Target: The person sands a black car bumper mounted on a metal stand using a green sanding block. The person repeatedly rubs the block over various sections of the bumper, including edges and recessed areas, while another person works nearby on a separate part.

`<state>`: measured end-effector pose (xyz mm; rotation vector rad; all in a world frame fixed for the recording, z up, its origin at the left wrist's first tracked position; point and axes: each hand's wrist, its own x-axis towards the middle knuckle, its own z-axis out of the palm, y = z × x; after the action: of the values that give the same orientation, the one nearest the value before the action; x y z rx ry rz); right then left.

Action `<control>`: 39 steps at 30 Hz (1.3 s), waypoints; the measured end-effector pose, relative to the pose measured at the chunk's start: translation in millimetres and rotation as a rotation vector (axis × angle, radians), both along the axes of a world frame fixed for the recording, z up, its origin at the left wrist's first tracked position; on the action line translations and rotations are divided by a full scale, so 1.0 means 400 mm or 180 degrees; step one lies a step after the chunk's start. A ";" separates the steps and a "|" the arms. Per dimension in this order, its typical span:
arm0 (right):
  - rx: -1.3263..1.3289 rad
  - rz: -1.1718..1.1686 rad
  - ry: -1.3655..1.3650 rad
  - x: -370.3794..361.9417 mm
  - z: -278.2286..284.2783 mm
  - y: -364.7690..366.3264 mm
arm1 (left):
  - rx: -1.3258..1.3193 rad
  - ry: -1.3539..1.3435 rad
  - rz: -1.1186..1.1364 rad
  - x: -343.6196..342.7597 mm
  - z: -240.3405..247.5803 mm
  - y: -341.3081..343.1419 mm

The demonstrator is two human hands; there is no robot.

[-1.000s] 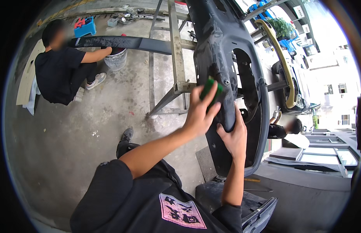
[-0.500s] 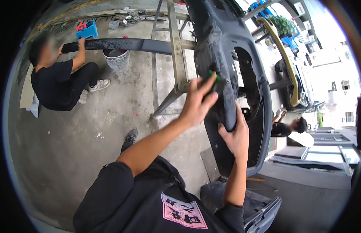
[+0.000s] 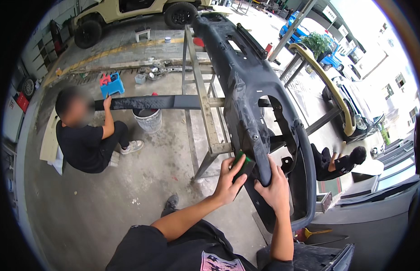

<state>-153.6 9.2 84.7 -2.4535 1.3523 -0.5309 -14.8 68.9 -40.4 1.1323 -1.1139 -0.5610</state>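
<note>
A long dark grey vehicle bumper (image 3: 257,79) with cut-out openings lies on a metal stand in front of me. My left hand (image 3: 229,183) is closed around a dark block with a green edge (image 3: 247,167), which looks like a sanding block, at the left side of the bumper's near part. Just to its right, my right hand (image 3: 276,189) grips the rounded bumper ridge, thumb on the left side and fingers over the right. Whitish smears and scuffs mark the bumper's surface. The block's working face is hidden.
The metal stand (image 3: 198,86) has legs on the left. Beyond it, a crouching person (image 3: 85,135) holds a long dark panel (image 3: 142,102) over a bucket (image 3: 148,121). Another person (image 3: 338,163) is at right, near a beige bumper (image 3: 325,74). A dark bin (image 3: 305,257) sits near my right side.
My left hand has drawn the block toward me along the bumper, closer to my right hand. My right hand keeps its grip on the ridge. The view has tilted up, showing a beige vehicle.
</note>
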 end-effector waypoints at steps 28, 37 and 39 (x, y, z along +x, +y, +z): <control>-0.0050 0.0044 -0.0095 -0.019 0.003 0.007 | -0.0028 0.1053 0.0064 0.147 0.039 -0.019; 0.0140 0.0007 -0.0079 -0.013 -0.004 0.001 | -0.0015 0.0156 -0.0155 0.054 0.003 -0.003; 0.0041 0.0098 -0.0118 -0.019 -0.018 -0.005 | -0.0032 0.0003 -0.0076 0.031 -0.003 -0.005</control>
<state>-161.3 7.4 77.7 -2.4379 1.2974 -0.5559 -2.5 66.9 -41.6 1.1113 -1.1295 -0.5740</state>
